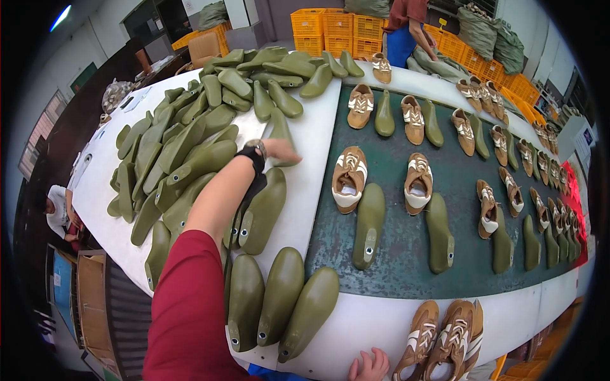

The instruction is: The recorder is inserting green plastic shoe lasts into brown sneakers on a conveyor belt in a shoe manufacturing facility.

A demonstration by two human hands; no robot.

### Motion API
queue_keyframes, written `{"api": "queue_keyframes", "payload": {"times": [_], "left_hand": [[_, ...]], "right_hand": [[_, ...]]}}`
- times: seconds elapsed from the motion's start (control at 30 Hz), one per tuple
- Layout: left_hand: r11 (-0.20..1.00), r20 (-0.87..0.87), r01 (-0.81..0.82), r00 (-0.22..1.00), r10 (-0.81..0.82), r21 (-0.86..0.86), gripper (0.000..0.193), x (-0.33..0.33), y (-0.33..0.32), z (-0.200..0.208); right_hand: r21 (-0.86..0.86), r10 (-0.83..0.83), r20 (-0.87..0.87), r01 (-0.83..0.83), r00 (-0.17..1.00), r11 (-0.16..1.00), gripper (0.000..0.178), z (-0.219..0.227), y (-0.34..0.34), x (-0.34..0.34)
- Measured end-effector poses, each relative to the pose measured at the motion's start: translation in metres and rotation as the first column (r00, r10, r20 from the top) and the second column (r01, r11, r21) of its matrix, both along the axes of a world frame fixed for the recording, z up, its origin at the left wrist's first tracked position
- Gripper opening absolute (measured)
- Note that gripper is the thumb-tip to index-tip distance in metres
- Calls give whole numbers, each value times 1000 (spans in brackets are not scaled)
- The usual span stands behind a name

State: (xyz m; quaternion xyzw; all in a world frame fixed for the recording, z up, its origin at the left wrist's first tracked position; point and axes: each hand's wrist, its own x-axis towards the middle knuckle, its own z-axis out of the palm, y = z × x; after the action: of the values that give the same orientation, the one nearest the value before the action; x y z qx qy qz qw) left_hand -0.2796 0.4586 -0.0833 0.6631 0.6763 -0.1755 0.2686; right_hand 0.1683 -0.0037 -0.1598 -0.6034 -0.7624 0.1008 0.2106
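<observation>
My left hand point(281, 151), with a dark band at its wrist, reaches across the white tabletop. Its fingers are closed over an olive-green shoe last point(278, 124) and look slightly blurred. Just below that hand lies another green last point(264, 213). Down at the front edge my right hand point(370, 366) is empty, its fingers apart. To its left, three lasts stand side by side, the middle one point(281, 295) among them. Right of it sit brown-and-white sneakers point(454, 340), partly cut off by the picture's edge.
A large heap of green lasts point(184, 140) covers the table's left side. On the dark green mat point(406, 282), sneakers point(349, 179) and lasts point(370, 225) stand in rows. Orange crates point(337, 25) are stacked behind. One person point(410, 28) works at the far side, another point(60, 213) sits at the left.
</observation>
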Motion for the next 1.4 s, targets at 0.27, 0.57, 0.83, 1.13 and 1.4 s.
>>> {"api": "queue_keyframes", "payload": {"times": [0.27, 0.57, 0.83, 1.13, 1.4], "left_hand": [[877, -46, -377, 912, 408, 297, 110, 64, 5, -22], [884, -412, 80, 901, 133, 461, 106, 79, 49, -56], [799, -717, 516, 678, -162, 308, 71, 89, 30, -75], [454, -1, -18, 999, 42, 891, 75, 75, -69, 66], [680, -209, 16, 957, 203, 733, 53, 81, -161, 51]], "right_hand": [[-41, -35, 37, 37, 999, 999, 33, -13, 0, -2], [-28, -62, 78, 65, 995, 998, 33, -23, -5, -6], [-10, -42, 52, 43, 998, 999, 33, -20, -8, -8], [97, 16, -33, -12, 999, 995, 31, -12, -2, -12], [80, 5, -112, 4, 994, 997, 27, -24, -1, -15]]}}
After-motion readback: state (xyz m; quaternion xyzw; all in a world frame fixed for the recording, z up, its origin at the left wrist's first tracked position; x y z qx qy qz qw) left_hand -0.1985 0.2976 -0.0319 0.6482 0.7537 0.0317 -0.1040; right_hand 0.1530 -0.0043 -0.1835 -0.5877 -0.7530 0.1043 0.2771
